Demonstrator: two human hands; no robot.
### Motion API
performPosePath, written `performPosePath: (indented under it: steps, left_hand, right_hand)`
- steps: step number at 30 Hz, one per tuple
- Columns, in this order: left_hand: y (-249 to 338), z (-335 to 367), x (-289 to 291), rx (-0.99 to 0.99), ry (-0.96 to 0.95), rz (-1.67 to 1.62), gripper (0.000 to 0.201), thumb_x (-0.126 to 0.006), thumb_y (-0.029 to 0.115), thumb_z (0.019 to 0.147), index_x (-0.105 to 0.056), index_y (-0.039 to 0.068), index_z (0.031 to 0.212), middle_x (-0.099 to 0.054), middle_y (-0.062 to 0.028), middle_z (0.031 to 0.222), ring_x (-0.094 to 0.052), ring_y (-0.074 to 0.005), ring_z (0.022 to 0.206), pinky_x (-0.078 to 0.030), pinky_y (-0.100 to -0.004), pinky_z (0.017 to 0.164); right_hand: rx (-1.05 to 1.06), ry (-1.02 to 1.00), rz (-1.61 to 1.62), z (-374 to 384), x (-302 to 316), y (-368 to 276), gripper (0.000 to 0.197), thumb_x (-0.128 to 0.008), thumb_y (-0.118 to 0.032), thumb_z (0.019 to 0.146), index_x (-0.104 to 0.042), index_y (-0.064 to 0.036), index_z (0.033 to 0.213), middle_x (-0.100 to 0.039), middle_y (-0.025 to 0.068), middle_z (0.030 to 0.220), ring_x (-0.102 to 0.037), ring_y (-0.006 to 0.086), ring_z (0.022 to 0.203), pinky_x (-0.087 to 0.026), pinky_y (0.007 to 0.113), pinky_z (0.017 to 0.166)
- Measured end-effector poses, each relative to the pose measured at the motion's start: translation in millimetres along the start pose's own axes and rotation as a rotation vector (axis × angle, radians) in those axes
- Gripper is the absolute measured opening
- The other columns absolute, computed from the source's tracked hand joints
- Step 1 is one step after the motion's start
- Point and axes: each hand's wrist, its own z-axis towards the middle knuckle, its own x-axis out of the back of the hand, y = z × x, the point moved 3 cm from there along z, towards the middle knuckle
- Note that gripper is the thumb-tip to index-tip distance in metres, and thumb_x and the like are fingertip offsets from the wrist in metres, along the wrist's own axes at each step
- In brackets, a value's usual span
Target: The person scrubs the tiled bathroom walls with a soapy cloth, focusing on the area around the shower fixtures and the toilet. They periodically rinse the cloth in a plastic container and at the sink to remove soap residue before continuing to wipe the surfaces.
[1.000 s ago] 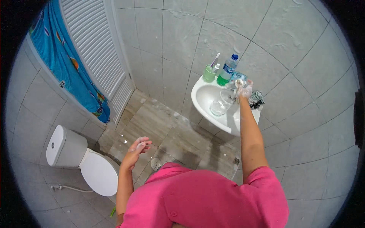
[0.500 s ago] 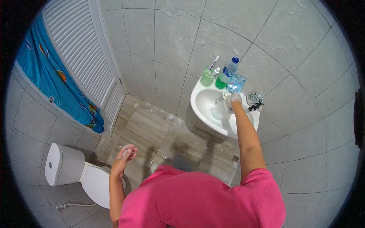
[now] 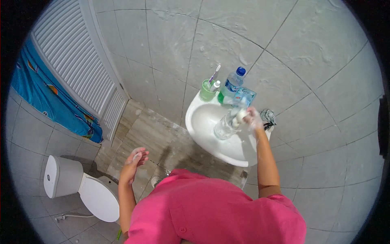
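My right hand (image 3: 253,118), wet with suds and blurred by motion, is over the right side of the white sink (image 3: 198,122). Right at its fingertips is a whitish foamy lump (image 3: 239,117); whether the fingers grip it cannot be made out. A clear see-through container (image 3: 224,129) sits in the basin just below. Away to the left, my left hand (image 3: 134,162) hovers above the floor, palm up, fingers loosely bent and apart, with white foam on it and no object in it.
Along the sink's back rim stand a green cup (image 3: 207,92) with a toothbrush, a bottle (image 3: 232,83) of green liquid and a light-blue packet (image 3: 245,96). A dark patterned bundle (image 3: 267,116) lies at the right. The toilet (image 3: 97,199) and blue curtain (image 3: 53,101) are leftward.
My right hand has shifted back from the rim, uncovering the whitish lump. My left hand stays raised over the floor. The view has moved, bringing the sink lower and further left.
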Motion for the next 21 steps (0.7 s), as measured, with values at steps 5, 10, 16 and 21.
performPosePath:
  steps: [5,10,16,21]
  left_hand:
    - [16,33,-56,-0.060,-0.073,0.060,0.037,-0.046,0.031,0.087,-0.047,0.008,0.115,-0.056,-0.0062,0.106,-0.052,-0.0134,0.092,-0.037,-0.0266,0.079]
    - [23,41,-92,-0.087,-0.069,0.102,0.037,-0.046,0.031,0.086,-0.047,0.008,0.115,-0.056,-0.0070,0.107,-0.052,-0.0156,0.093,-0.037,-0.0285,0.081]
    - [12,21,-95,-0.062,0.044,0.069,0.037,-0.046,0.032,0.086,-0.047,0.008,0.115,-0.056,-0.0068,0.107,-0.052,-0.0157,0.093,-0.036,-0.0290,0.081]
    - [8,-3,-93,-0.030,0.145,0.052,0.037,-0.046,0.032,0.086,-0.047,0.009,0.115,-0.055,-0.0071,0.108,-0.052,-0.0159,0.094,-0.036,-0.0288,0.082]
  right_hand:
    - [0.169,-0.363,-0.877,-11,-10,-10,0.014,-0.053,-0.014,0.070,-0.057,-0.0075,0.082,-0.060,0.0142,0.074,-0.058,0.0270,0.070,-0.045,0.034,0.064]
    - [0.065,-0.851,-1.188,21,-49,9,0.026,-0.061,-0.013,0.063,-0.061,-0.0071,0.088,-0.062,0.0154,0.084,-0.058,0.0239,0.069,-0.045,0.032,0.063]
    - [-0.399,-0.622,-0.835,31,-61,46,0.025,-0.059,-0.022,0.067,-0.063,-0.0061,0.086,-0.062,0.0096,0.087,-0.058,0.0205,0.076,-0.046,0.031,0.068]
    - [-0.616,-0.672,-0.381,30,-54,95,0.035,-0.059,-0.032,0.072,-0.060,-0.0064,0.096,-0.062,0.0089,0.088,-0.057,0.0210,0.079,-0.045,0.031,0.071]
